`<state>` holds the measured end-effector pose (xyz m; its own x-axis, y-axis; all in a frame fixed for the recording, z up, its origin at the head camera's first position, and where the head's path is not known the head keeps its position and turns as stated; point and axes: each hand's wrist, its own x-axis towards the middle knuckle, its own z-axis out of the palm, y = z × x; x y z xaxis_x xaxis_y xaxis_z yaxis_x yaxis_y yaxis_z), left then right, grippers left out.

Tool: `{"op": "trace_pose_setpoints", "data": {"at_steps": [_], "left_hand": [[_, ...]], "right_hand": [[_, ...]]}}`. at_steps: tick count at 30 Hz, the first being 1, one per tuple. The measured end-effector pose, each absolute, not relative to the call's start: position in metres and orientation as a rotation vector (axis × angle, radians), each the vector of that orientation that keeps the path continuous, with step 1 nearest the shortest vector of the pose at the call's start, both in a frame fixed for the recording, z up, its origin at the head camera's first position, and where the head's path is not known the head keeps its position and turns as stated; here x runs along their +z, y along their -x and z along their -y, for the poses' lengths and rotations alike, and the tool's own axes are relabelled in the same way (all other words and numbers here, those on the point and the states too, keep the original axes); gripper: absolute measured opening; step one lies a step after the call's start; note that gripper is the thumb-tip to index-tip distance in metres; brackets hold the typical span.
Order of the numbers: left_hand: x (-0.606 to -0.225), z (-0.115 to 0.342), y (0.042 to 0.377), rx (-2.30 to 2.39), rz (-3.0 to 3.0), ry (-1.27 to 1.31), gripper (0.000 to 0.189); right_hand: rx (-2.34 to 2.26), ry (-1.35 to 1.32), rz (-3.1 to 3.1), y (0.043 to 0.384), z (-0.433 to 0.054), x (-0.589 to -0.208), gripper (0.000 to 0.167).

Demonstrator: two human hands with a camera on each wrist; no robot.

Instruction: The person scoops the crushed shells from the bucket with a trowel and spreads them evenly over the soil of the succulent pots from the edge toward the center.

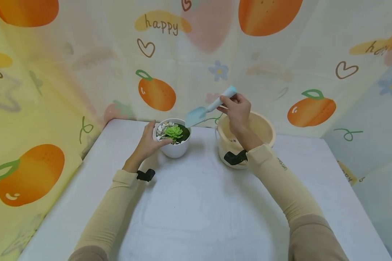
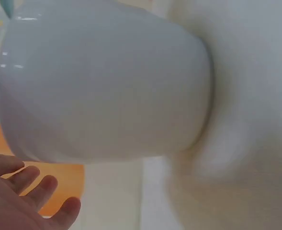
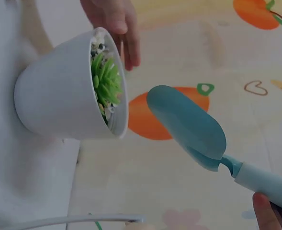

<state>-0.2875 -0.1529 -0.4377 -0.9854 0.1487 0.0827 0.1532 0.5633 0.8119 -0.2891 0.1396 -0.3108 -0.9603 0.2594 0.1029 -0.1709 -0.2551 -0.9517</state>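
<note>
A white flowerpot [image 1: 176, 151] stands upright on the table with a green succulent [image 1: 174, 132], pale pebbles and dark soil in it. My left hand [image 1: 149, 140] is spread at the pot's left side, thumb over the near rim. In the left wrist view its relaxed fingers [image 2: 42, 191] lie beside the pot [image 2: 107, 86]; whether they touch it I cannot tell. With my right hand [image 1: 239, 111] I grip the handle of a light blue garden trowel [image 1: 196, 116]. The trowel's blade [image 3: 188, 124] hangs in the air just right of the pot's rim, apart from it.
A cream bucket [image 1: 270, 136] with a thin handle stands right of the pot, under my right forearm; a few dark bits show inside. White cloth covers the table [image 1: 183, 210]. Behind it hangs a curtain [image 1: 196, 72] printed with oranges.
</note>
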Motion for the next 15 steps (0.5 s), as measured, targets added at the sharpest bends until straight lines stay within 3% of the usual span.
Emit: {"op": "trace_pose_setpoints", "data": {"at_steps": [15], "left_hand": [[-0.413,0.138,0.286,-1.397,2.733,0.401,0.106]], "right_hand": [[2.341,0.103,1.59,0.284,-0.163,-0.305,0.009]]}}
